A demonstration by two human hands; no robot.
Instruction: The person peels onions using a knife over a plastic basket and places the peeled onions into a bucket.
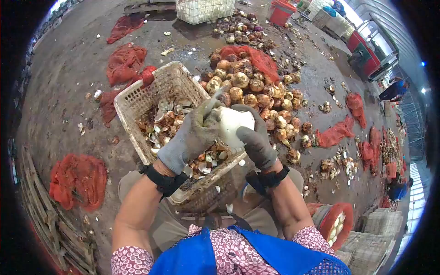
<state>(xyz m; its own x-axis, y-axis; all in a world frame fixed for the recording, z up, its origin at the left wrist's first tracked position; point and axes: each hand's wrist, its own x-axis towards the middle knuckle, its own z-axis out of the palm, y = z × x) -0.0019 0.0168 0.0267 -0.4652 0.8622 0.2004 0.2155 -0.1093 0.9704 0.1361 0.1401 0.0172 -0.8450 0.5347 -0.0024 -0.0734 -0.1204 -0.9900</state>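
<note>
Both my hands wear grey, dirty gloves and meet above a crate. My right hand (pixel 256 144) is closed around a large peeled white bulb (pixel 236 124), with the thumb across its near side. Curled fingers of my left hand (pixel 190 137) press against the bulb's left side. From that fist a thin, pale, blurred blade (pixel 222 94) points up and away, like a knife; its handle is hidden in the glove. Beneath the hands, a dirty white plastic crate (pixel 130 103) holds brown and white peelings (pixel 169 121).
Beyond the crate lies a heap of unpeeled brown bulbs (pixel 240 80), partly under a red net (pixel 261 62). More red nets (pixel 78 181) lie on the left floor. At lower right stands a red net bag (pixel 350 215) of peeled white bulbs. A red bucket (pixel 280 13) stands farther back.
</note>
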